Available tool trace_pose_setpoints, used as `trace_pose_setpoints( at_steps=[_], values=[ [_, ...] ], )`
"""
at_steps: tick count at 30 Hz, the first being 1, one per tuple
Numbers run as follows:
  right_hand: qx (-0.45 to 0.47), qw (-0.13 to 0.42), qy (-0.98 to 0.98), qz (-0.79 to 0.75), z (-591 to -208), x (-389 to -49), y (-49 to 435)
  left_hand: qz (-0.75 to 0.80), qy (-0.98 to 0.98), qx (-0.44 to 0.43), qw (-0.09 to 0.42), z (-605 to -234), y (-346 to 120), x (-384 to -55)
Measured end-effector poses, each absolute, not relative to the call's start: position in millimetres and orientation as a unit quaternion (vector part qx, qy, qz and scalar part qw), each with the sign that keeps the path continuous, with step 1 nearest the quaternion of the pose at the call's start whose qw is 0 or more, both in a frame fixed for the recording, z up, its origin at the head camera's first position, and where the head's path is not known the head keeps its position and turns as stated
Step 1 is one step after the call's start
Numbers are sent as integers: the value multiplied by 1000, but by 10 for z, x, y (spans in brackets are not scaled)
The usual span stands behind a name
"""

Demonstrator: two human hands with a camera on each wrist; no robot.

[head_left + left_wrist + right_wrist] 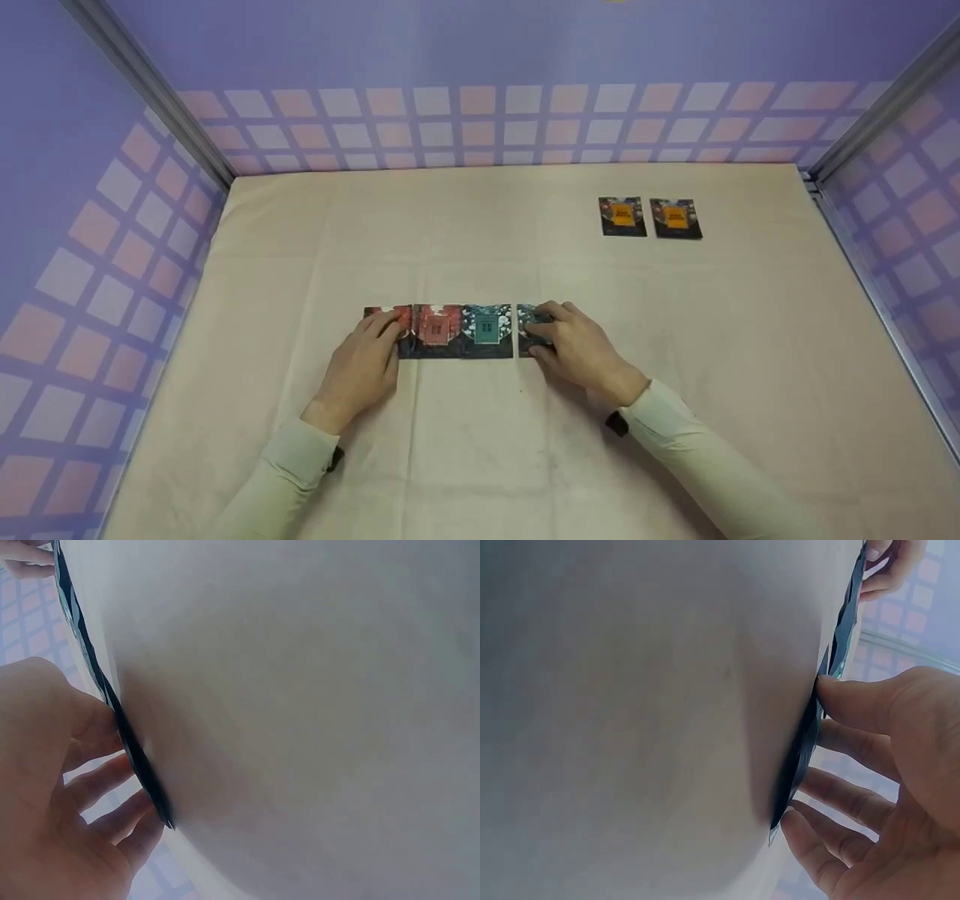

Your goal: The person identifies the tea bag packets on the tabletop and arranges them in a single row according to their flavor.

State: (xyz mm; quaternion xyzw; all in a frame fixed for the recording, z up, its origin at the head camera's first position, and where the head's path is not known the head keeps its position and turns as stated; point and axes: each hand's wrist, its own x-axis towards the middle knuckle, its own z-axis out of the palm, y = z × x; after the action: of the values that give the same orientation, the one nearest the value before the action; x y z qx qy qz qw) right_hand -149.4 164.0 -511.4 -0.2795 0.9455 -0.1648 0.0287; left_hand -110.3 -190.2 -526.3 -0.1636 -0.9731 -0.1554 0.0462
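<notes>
We find the work in a row of flat, rectangular packets near the centre of the tabletop point(465, 457). From left to right, we count two red-and-black packets, the outer point(406, 347) and the inner point(437, 330), then two teal-and-black packets, the inner point(487, 330) and the outer point(525, 316). The inner red and inner teal packets meet; a narrow gap separates the two teal ones. We judge the row nearly formed, with that gap left to close. The left hand point(361, 361) rests on the outer red packet, and the right hand point(576, 343) on the outer teal packet. On each, we see the grip spread, thumb and fingers apart, not clamped. Beyond, at the far right, lie two black packets with orange labels point(622, 216) point(676, 218), side by side, untouched. Total count: six packets, two per colour.
</notes>
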Motion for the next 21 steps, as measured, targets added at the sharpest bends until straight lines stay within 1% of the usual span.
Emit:
trace_pose_setpoints(
  at_steps=[17,21],
  values=[
    [-294,24,936,-190,-5135,-1524,1599,-164,-972,-165,47,-5260,-1903,-1108],
    [-296,30,935,-193,-5148,-1527,1593,-164,-971,-168,50,-5266,-1912,-1099]
  ],
)
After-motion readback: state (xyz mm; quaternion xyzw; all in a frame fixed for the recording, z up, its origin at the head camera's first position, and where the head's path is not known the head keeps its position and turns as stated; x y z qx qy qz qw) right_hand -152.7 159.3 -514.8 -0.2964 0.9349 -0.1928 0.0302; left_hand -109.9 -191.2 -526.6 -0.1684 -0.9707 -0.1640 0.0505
